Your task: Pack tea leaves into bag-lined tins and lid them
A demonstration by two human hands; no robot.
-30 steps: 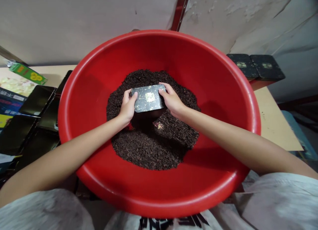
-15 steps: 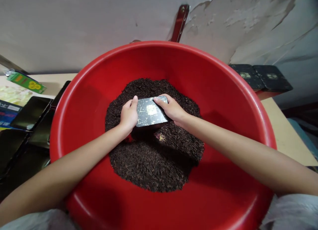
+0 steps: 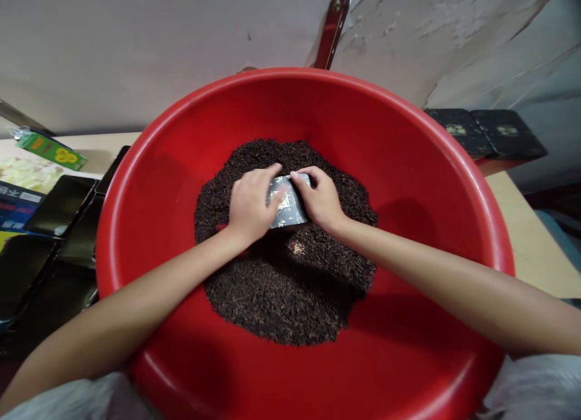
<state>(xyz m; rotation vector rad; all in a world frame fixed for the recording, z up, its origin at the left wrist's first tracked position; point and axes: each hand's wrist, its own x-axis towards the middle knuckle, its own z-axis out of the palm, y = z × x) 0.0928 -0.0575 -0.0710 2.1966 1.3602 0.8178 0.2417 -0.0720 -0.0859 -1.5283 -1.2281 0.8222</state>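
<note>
A big red basin (image 3: pixel 154 184) holds a heap of dark loose tea leaves (image 3: pixel 272 293). On top of the heap sits a small black tin with a gold-flecked lid (image 3: pixel 290 208). My left hand (image 3: pixel 249 205) lies over the tin's left half, fingers pressed down on the lid. My right hand (image 3: pixel 320 199) grips the tin's right edge with bent fingers. Much of the tin is hidden under both hands.
Several black tins and open black lids (image 3: pixel 59 196) lie on the table to the left, beside a green packet (image 3: pixel 49 149) and printed boxes. Two black tins (image 3: pixel 485 135) stand at the back right. A red handle (image 3: pixel 331 29) leans on the peeling wall behind.
My left hand has slid from the tin's left side onto its lid, covering it. The right hand has closed further over the right edge. The tin sits lower in the leaves.
</note>
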